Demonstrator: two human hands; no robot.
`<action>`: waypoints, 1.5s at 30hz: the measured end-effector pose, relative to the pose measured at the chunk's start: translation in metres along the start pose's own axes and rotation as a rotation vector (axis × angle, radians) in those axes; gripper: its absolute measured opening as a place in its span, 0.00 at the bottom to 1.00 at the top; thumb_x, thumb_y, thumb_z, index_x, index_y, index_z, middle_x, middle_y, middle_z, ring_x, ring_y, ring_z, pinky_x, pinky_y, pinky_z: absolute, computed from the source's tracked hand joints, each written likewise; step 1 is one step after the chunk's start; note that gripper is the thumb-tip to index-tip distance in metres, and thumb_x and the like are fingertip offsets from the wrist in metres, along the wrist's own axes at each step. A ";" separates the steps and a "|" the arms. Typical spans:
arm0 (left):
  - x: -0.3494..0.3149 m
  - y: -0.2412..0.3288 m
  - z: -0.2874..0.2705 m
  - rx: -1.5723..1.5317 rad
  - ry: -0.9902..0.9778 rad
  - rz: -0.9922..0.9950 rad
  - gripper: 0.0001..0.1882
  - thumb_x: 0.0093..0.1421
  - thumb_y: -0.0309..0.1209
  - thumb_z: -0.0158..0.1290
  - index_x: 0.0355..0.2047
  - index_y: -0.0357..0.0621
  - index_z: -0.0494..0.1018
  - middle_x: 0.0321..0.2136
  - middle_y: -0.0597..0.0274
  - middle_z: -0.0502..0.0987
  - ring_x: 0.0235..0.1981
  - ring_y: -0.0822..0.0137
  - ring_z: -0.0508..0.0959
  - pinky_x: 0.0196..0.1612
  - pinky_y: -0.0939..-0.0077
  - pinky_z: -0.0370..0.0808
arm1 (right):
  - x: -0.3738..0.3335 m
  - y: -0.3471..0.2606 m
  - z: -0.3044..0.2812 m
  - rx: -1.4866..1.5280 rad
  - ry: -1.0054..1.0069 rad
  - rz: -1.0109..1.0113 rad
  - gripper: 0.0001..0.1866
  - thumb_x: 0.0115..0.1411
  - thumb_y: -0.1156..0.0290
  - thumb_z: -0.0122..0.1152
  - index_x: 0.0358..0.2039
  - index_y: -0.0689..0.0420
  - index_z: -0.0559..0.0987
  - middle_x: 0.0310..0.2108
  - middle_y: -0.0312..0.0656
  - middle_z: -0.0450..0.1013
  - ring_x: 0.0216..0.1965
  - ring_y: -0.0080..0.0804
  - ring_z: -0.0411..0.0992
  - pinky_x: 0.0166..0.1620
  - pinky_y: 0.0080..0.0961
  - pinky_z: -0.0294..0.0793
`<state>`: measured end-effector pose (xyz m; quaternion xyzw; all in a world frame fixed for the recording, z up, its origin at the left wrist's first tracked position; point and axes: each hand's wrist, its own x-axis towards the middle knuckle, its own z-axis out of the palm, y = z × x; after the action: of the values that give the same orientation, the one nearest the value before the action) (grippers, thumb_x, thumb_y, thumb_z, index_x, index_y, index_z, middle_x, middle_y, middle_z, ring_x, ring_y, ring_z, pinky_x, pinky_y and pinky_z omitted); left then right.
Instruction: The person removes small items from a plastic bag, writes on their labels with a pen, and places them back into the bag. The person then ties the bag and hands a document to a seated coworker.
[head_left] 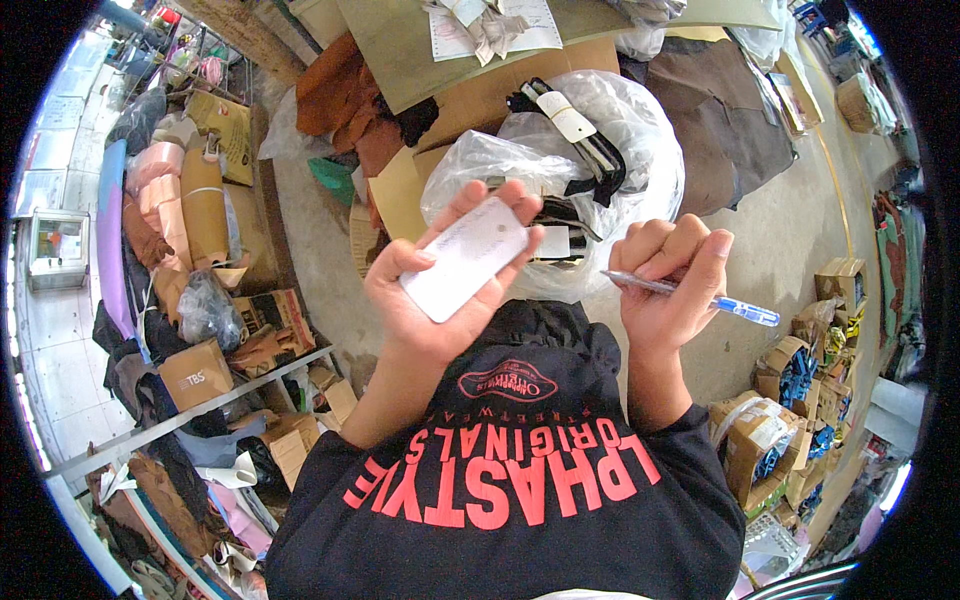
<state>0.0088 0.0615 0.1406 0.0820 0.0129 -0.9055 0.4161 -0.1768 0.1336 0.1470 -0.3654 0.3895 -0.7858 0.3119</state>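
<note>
A white tag (pixel 468 258) lies across the left hand (pixel 410 312).

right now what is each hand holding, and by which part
Left hand: white tag, resting across the palm, thumb at its left edge. Right hand: pen, gripped around its middle.

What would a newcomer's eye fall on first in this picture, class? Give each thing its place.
First comes the white tag near the middle, in the person's left hand, with the blue pen in the right hand. Below them, bold red lettering spreads across the black T-shirt. Just beyond the hands, bundled black strips lie against crumpled clear plastic.
</note>
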 end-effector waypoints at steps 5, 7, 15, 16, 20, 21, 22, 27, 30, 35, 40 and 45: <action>0.002 0.009 -0.011 -0.028 0.029 0.041 0.38 0.43 0.30 0.49 0.59 0.29 0.71 0.64 0.33 0.68 0.70 0.38 0.62 0.77 0.44 0.50 | 0.000 -0.001 -0.008 -0.129 0.010 -0.003 0.35 0.79 0.47 0.27 0.23 0.59 0.68 0.15 0.47 0.68 0.14 0.26 0.59 0.18 0.24 0.57; 0.003 0.007 -0.013 -0.027 0.038 0.041 0.38 0.44 0.30 0.48 0.59 0.28 0.71 0.64 0.32 0.68 0.70 0.38 0.62 0.76 0.45 0.51 | -0.006 0.001 -0.004 -0.167 0.022 -0.018 0.35 0.78 0.45 0.26 0.23 0.58 0.67 0.15 0.47 0.67 0.13 0.26 0.58 0.18 0.24 0.56; 0.006 -0.005 -0.005 -0.005 0.077 0.033 0.41 0.45 0.31 0.48 0.63 0.29 0.68 0.66 0.32 0.66 0.70 0.38 0.62 0.77 0.47 0.51 | -0.019 0.005 0.013 -0.329 -0.201 -0.080 0.36 0.78 0.43 0.26 0.23 0.58 0.68 0.16 0.47 0.69 0.14 0.28 0.59 0.20 0.26 0.59; 0.006 -0.007 -0.004 0.001 0.063 0.026 0.41 0.45 0.31 0.48 0.63 0.29 0.67 0.66 0.32 0.65 0.70 0.38 0.62 0.77 0.47 0.51 | -0.020 0.006 0.016 -0.346 -0.250 -0.107 0.35 0.78 0.44 0.27 0.23 0.58 0.68 0.17 0.47 0.70 0.14 0.28 0.60 0.20 0.26 0.60; 0.007 -0.014 -0.001 0.034 -0.016 -0.041 0.42 0.46 0.33 0.48 0.65 0.31 0.66 0.67 0.33 0.64 0.70 0.39 0.61 0.76 0.48 0.52 | -0.021 0.014 0.029 -0.379 -0.357 -0.198 0.30 0.79 0.52 0.34 0.23 0.57 0.68 0.18 0.43 0.72 0.17 0.33 0.70 0.23 0.29 0.67; 0.007 -0.015 -0.001 0.044 -0.038 -0.051 0.42 0.46 0.34 0.48 0.65 0.31 0.66 0.67 0.33 0.64 0.70 0.39 0.61 0.76 0.48 0.52 | -0.021 0.016 0.031 -0.393 -0.371 -0.196 0.29 0.79 0.53 0.34 0.22 0.57 0.68 0.18 0.43 0.72 0.17 0.33 0.71 0.23 0.29 0.69; 0.007 -0.016 0.000 0.054 -0.060 -0.061 0.43 0.47 0.35 0.48 0.66 0.32 0.65 0.67 0.34 0.64 0.70 0.39 0.61 0.76 0.48 0.52 | -0.021 0.017 0.031 -0.418 -0.393 -0.187 0.28 0.79 0.55 0.34 0.22 0.56 0.68 0.18 0.41 0.72 0.18 0.34 0.73 0.25 0.29 0.71; 0.005 -0.019 0.002 0.050 -0.100 -0.079 0.42 0.47 0.36 0.48 0.66 0.34 0.65 0.67 0.35 0.65 0.69 0.39 0.63 0.76 0.47 0.53 | -0.020 0.021 0.033 -0.456 -0.445 -0.216 0.27 0.78 0.57 0.35 0.22 0.55 0.68 0.18 0.40 0.71 0.18 0.35 0.73 0.25 0.29 0.72; 0.005 -0.020 0.003 0.054 -0.097 -0.078 0.42 0.47 0.36 0.48 0.66 0.34 0.65 0.66 0.35 0.66 0.69 0.39 0.63 0.75 0.48 0.53 | -0.021 0.023 0.034 -0.413 -0.456 -0.243 0.21 0.74 0.67 0.41 0.21 0.56 0.66 0.17 0.41 0.65 0.17 0.40 0.68 0.23 0.35 0.67; 0.005 -0.021 0.002 0.079 -0.086 -0.071 0.42 0.47 0.36 0.48 0.66 0.33 0.65 0.66 0.33 0.66 0.68 0.38 0.65 0.75 0.48 0.54 | -0.023 0.025 0.034 -0.427 -0.466 -0.272 0.18 0.71 0.72 0.46 0.20 0.57 0.66 0.17 0.41 0.62 0.17 0.43 0.65 0.22 0.38 0.64; 0.003 -0.021 0.002 0.089 -0.060 -0.079 0.43 0.47 0.36 0.47 0.66 0.32 0.65 0.66 0.32 0.65 0.68 0.38 0.65 0.75 0.48 0.54 | -0.025 0.027 0.034 -0.411 -0.456 -0.273 0.18 0.71 0.73 0.46 0.20 0.57 0.66 0.17 0.41 0.62 0.16 0.43 0.65 0.22 0.38 0.65; 0.002 -0.021 0.003 0.059 -0.058 -0.088 0.44 0.46 0.36 0.47 0.67 0.32 0.64 0.66 0.34 0.65 0.69 0.39 0.64 0.75 0.48 0.53 | -0.024 0.025 0.035 -0.437 -0.355 -0.245 0.22 0.75 0.65 0.40 0.21 0.56 0.67 0.17 0.39 0.68 0.17 0.38 0.70 0.23 0.32 0.69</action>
<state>-0.0082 0.0734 0.1419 0.0674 -0.0222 -0.9249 0.3734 -0.1302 0.1265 0.1333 -0.5997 0.4419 -0.6390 0.1917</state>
